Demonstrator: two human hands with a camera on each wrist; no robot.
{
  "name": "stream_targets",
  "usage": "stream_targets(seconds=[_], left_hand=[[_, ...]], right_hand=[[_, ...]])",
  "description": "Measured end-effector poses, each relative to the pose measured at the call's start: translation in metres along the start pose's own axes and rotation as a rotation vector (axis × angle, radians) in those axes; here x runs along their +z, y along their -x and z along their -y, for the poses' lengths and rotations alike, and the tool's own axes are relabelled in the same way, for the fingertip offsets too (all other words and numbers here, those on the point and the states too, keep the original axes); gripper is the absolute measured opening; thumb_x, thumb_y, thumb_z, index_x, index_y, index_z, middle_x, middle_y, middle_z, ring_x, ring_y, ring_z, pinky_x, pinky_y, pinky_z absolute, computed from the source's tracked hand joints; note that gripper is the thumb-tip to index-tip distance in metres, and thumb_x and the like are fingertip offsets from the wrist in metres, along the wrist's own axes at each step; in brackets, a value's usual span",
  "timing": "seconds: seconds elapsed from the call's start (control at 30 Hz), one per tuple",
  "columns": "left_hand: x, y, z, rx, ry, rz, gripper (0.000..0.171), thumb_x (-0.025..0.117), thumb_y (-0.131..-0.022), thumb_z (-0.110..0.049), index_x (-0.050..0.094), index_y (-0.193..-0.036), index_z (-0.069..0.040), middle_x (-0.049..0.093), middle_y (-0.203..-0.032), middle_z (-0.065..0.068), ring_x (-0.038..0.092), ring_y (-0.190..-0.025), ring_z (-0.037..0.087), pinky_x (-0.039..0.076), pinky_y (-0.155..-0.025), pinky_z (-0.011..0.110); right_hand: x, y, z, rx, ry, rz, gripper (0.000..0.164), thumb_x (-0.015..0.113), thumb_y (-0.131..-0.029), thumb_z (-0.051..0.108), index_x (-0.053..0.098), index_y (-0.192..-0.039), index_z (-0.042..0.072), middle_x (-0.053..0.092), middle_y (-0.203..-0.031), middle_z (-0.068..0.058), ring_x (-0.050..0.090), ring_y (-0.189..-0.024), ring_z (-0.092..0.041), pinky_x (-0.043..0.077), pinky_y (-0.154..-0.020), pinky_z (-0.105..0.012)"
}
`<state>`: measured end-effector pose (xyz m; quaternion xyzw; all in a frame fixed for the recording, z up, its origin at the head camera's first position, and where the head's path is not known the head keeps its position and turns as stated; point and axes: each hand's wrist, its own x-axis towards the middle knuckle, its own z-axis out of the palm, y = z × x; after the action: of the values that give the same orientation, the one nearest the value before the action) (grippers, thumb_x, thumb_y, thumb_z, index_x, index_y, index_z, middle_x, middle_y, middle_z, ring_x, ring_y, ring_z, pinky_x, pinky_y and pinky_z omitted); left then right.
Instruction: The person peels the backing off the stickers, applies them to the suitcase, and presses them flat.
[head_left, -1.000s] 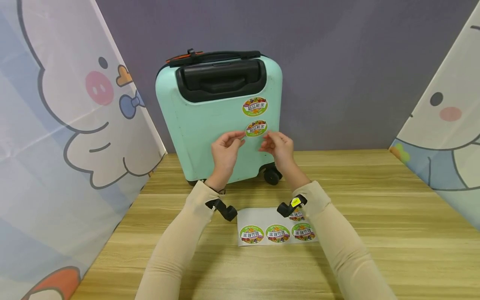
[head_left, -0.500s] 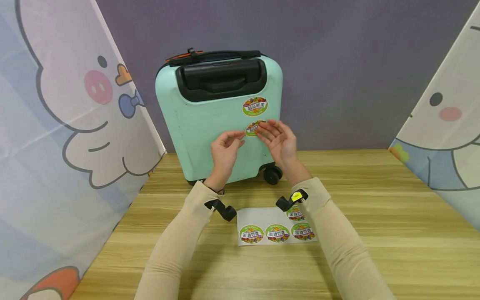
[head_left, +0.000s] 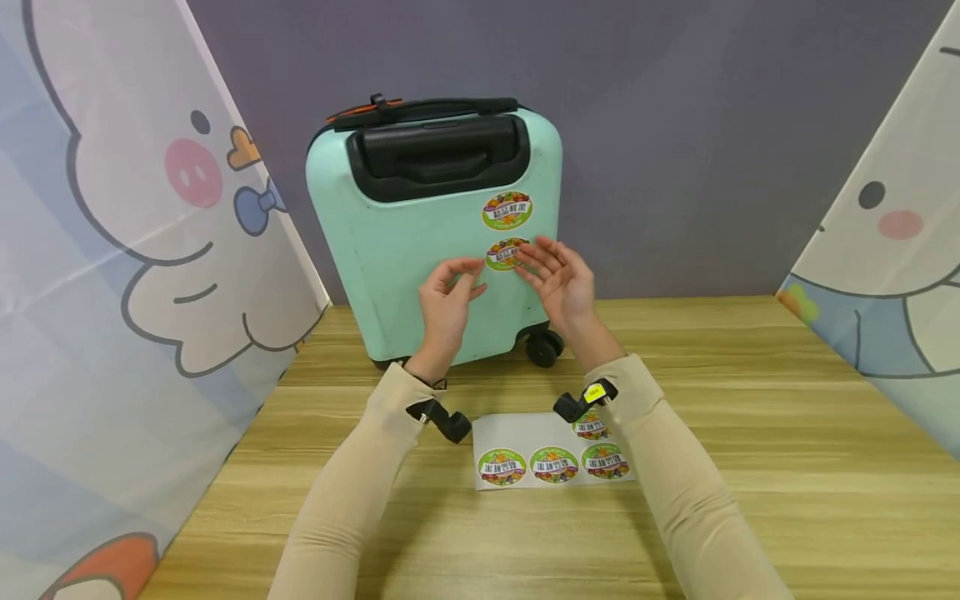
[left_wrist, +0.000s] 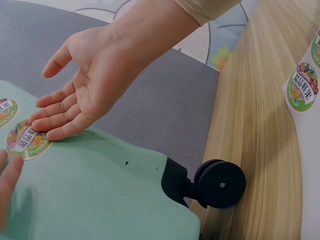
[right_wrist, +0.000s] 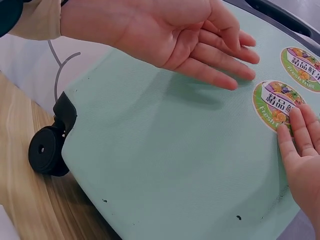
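A mint-green suitcase point(head_left: 397, 250) stands upright on the table, bearing two oval fruit stickers. The upper sticker point(head_left: 507, 211) lies flat below the black handle recess. Below it is the lower sticker point(head_left: 501, 255), its right part covered in the head view by the fingers of my right hand point(head_left: 564, 287). Those fingers are extended, and their tips touch that sticker in the right wrist view. My left hand point(head_left: 447, 304) is beside the sticker's left edge, fingers point(right_wrist: 220, 62) loosely bent and holding nothing. Whether its fingertips touch the suitcase, I cannot tell.
On the wooden table point(head_left: 750, 400) in front lies a white backing sheet point(head_left: 510, 428) with several more oval stickers, partly under my right forearm. A black wheel point(head_left: 542, 348) sits at the suitcase's lower right corner. Behind stands a grey wall point(head_left: 675, 167), with cartoon-printed cloths at both sides.
My right hand's fingers, bent at the lower sticker's right edge a second ago, have straightened and moved over its right part. My left hand has barely moved.
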<state>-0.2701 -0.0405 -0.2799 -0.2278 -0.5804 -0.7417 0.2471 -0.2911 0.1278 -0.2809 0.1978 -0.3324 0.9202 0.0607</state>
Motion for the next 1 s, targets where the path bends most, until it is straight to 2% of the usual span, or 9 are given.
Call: stream_targets(seconds=[0.13,0.43,0.67,0.83,1.0], left_hand=[[-0.002,0.000,-0.001,-0.006,0.017,-0.027,0.014,0.059,-0.098,0.000,0.064,-0.107,0.010,0.068,-0.108,0.020,0.068,-0.106,0.026,0.058,-0.083,0.040],[-0.007,-0.001,0.001,-0.027,-0.015,-0.009,0.015,0.058,-0.097,0.001,0.066,-0.107,0.009,0.071,-0.108,0.017,0.068,-0.099,0.018,0.058,-0.079,0.035],[-0.010,0.000,0.005,-0.073,-0.034,0.018,0.017,0.056,-0.097,0.003,0.066,-0.109,0.007,0.071,-0.109,0.016,0.067,-0.098,0.015,0.057,-0.079,0.036],[-0.010,0.001,0.006,-0.061,-0.043,0.025,0.017,0.055,-0.097,0.003,0.065,-0.110,0.008,0.071,-0.110,0.017,0.067,-0.097,0.013,0.056,-0.079,0.034],[-0.010,0.003,0.006,-0.062,-0.038,0.035,0.017,0.056,-0.097,0.003,0.066,-0.110,0.007,0.071,-0.109,0.016,0.066,-0.097,0.012,0.055,-0.078,0.030]], right_hand=[[0.000,-0.001,0.000,0.005,-0.006,-0.003,0.041,0.030,-0.107,0.018,0.069,-0.103,0.005,0.074,-0.100,-0.010,0.068,-0.099,-0.024,0.052,-0.093,-0.037],[-0.002,-0.001,0.001,0.006,-0.027,0.001,0.041,0.031,-0.107,0.017,0.069,-0.103,0.003,0.074,-0.100,-0.012,0.068,-0.098,-0.025,0.052,-0.093,-0.038],[0.005,-0.002,0.001,-0.001,0.056,0.002,0.041,0.032,-0.108,0.014,0.071,-0.100,0.005,0.074,-0.100,-0.009,0.068,-0.097,-0.023,0.052,-0.093,-0.036],[0.015,-0.005,0.001,0.007,0.109,0.038,0.036,0.034,-0.108,0.014,0.069,-0.102,0.007,0.073,-0.101,-0.008,0.068,-0.099,-0.022,0.050,-0.097,-0.037],[0.019,-0.007,-0.003,0.005,0.142,0.084,0.034,0.034,-0.108,0.010,0.068,-0.103,0.007,0.073,-0.100,-0.008,0.068,-0.098,-0.021,0.052,-0.095,-0.035]])
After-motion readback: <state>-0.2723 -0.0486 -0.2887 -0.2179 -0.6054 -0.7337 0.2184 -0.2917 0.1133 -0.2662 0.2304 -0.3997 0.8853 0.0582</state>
